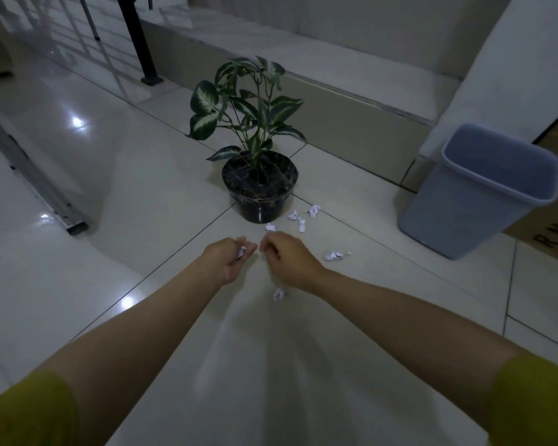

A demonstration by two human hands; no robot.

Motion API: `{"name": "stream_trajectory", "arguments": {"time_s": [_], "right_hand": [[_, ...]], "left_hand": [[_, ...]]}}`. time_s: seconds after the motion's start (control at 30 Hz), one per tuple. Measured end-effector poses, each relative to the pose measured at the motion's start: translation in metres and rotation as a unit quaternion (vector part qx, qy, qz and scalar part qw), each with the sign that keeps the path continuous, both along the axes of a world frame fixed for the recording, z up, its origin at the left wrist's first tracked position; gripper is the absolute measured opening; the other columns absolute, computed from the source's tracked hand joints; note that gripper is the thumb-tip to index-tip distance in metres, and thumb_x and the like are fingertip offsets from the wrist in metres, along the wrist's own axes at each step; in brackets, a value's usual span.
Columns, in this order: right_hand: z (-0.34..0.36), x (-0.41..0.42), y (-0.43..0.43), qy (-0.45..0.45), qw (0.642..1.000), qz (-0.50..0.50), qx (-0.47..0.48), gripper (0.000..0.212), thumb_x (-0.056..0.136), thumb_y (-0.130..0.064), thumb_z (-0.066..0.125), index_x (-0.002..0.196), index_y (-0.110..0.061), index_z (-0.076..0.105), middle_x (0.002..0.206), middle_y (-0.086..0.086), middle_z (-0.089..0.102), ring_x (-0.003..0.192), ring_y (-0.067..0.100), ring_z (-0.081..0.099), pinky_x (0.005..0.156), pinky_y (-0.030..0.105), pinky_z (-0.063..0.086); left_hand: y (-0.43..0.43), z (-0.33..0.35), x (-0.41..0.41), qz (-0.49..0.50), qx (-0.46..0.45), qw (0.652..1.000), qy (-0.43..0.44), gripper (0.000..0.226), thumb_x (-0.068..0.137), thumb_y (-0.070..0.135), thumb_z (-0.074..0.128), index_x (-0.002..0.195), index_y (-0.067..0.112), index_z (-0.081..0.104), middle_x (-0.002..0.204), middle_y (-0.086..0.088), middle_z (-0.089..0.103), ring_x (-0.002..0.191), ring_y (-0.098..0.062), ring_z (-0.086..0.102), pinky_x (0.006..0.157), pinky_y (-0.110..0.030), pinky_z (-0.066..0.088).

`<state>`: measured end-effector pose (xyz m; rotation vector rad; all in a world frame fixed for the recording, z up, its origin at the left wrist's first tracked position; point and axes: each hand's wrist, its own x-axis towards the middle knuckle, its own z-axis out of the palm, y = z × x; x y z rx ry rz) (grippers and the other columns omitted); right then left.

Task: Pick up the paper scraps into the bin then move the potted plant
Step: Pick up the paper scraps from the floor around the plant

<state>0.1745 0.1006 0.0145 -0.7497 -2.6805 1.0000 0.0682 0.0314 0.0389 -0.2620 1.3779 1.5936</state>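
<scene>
A glossy pale tiled floor [136, 175] carried everything. The potted plant [259, 188] stood at its middle, white paper scraps [300, 220] scattered just near and right of it, and a grey bin [477, 201] stood far right.

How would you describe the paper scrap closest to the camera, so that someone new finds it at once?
Start at the potted plant on the tiled floor and come toward the right hand. Just below that wrist lies one white scrap. It lies alone, while the other scraps cluster beside the pot.
</scene>
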Motion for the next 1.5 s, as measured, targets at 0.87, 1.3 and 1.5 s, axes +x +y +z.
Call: {"name": "stream_trajectory", "arguments": {"time_s": [0.87, 1.3, 1.5], "right_hand": [[0.026, -0.03, 0.004, 0.184, 0.967, -0.149, -0.098, 0.025, 0.081, 0.007, 0.053, 0.096, -0.003, 0.07, 0.101, 0.022, 0.07, 0.095, 0.03, 0.064, 0.088, 0.027, 0.05], [-0.04, -0.009, 0.061, -0.105, 0.986, -0.104, 0.07, 0.052, 0.087, -0.005, 0.044, 0.138, -0.009, 0.036, 0.151, 0.013, 0.033, 0.138, 0.026, 0.03, 0.109, 0.035, 0.028], [-0.062, -0.028, 0.054, -0.12, 0.988, 0.021, 0.094, 0.051, 0.096, -0.011, 0.038, 0.144, -0.009, 0.023, 0.156, 0.012, 0.02, 0.144, 0.022, 0.018, 0.116, 0.033, 0.015]], "left_hand": [[0.015, 0.002, 0.006, -0.019, 0.202, 0.975, -0.091, 0.046, 0.102, 0.03, 0.019, 0.098, -0.002, 0.052, 0.1, -0.016, 0.055, 0.097, -0.024, 0.053, 0.089, -0.032, 0.041], [0.025, -0.054, -0.014, 0.096, 0.089, 0.989, -0.074, 0.043, 0.098, -0.002, 0.035, 0.141, -0.001, 0.034, 0.14, -0.015, 0.043, 0.13, -0.022, 0.042, 0.111, -0.027, 0.032], [0.029, -0.066, -0.019, 0.121, 0.091, 0.986, -0.073, 0.044, 0.098, -0.007, 0.027, 0.141, -0.003, 0.03, 0.148, -0.017, 0.034, 0.136, -0.026, 0.036, 0.113, -0.03, 0.028]]}}
